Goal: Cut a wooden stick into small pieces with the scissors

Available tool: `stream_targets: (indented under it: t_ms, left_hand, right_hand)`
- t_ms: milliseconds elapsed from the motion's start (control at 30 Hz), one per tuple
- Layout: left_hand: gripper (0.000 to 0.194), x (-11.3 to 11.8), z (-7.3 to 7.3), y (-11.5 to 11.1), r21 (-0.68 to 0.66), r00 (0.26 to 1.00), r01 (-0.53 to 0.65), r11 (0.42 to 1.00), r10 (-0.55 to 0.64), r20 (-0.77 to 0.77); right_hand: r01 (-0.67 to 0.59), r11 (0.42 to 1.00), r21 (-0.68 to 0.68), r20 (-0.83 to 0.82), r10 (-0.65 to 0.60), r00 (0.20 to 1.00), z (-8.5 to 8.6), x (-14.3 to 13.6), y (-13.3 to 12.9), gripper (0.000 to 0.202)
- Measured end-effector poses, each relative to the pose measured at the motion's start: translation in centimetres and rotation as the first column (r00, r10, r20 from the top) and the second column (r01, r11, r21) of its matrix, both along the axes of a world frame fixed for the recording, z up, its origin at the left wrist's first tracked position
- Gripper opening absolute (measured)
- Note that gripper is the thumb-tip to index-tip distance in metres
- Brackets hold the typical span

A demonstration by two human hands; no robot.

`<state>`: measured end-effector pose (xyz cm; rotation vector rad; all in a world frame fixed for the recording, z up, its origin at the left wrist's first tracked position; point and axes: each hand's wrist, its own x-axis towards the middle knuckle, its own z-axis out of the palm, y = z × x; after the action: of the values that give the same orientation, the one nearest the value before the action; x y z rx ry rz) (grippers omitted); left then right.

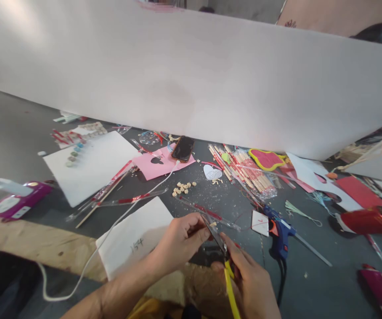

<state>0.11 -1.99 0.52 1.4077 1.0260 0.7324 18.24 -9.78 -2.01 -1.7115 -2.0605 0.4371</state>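
Note:
My right hand [248,274] is closed around pliers with yellow handles [231,290], their long metal jaws pointing up and left. Beside those jaws, my left hand [186,237] is pinched closed at the fingertips; what it grips is too small and hidden to make out. A tiny pale piece [213,224] shows at the jaws. Just beyond my hands lies a clear plastic sleeve with red print [207,212]. Farther off is a little heap of pale wooden bits [183,189]. Under my left forearm rests a white sheet marked 154 [136,241].
A blue glue gun [279,237] with its stick lies right of my hands, near a red can [366,220]. Wrapped chopsticks [247,170], a phone [183,148] on pink paper [149,166], and a white cable [119,219] spread across the table. A white panel [177,75] stands behind.

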Motion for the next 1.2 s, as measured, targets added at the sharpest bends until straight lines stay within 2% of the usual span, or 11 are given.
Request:
stream_targets:
  t_ms: [100,200,333,467,533,733,867,1067,1200]
  left_hand:
    - [0.016,-0.3,0.3,-0.1,0.065,0.999,-0.009,0.998,0.012,-0.041]
    - [0.016,-0.5,0.3,-0.1,0.097,1.0,-0.002,0.995,0.002,0.004]
    - [0.014,-0.3,0.4,-0.3,0.078,0.996,0.008,0.997,-0.015,0.084]
    - [0.012,0.0,0.6,-0.6,0.075,0.996,0.021,0.997,-0.028,0.09]
    - [0.012,0.1,0.7,-0.6,0.078,0.997,0.012,0.997,-0.018,0.078]
    - [0.014,0.0,0.2,-0.8,0.07,0.999,0.03,0.997,-0.032,0.027]
    - [0.014,0.0,-0.1,-1.1,0.059,0.998,0.051,0.997,-0.053,0.034]
    - [0.008,0.0,0.3,-0.8,-0.162,0.975,0.108,0.981,-0.073,0.211]
    - [0.002,-0.2,0.3,-0.2,-0.377,0.94,0.206,0.903,-0.075,0.334]
  right_hand:
    - [0.002,0.999,0.037,0.009,-0.003,1.0,0.4,-0.2,0.0,0.048]
    - [-0.013,0.998,0.06,0.042,0.011,0.999,0.6,-0.2,0.1,0.055]
    - [-0.028,0.997,0.075,0.087,0.022,0.996,0.7,-0.2,0.2,0.069]
    - [-0.029,0.999,0.019,0.094,0.027,0.995,1.0,-0.2,0.2,0.078]
    - [-0.026,1.0,-0.013,0.088,0.027,0.996,1.0,-0.4,0.1,0.076]
    - [0.107,0.994,-0.037,0.107,-0.102,0.989,0.4,-1.4,-0.5,0.057]
    - [0.104,0.995,-0.012,0.141,-0.101,0.985,-0.1,-1.2,-0.6,0.052]
    - [-0.001,0.998,0.059,0.182,-0.01,0.983,-0.4,-0.3,-0.4,0.05]
    - [-0.015,0.999,0.048,0.171,0.006,0.985,-0.4,-0.3,-0.4,0.048]
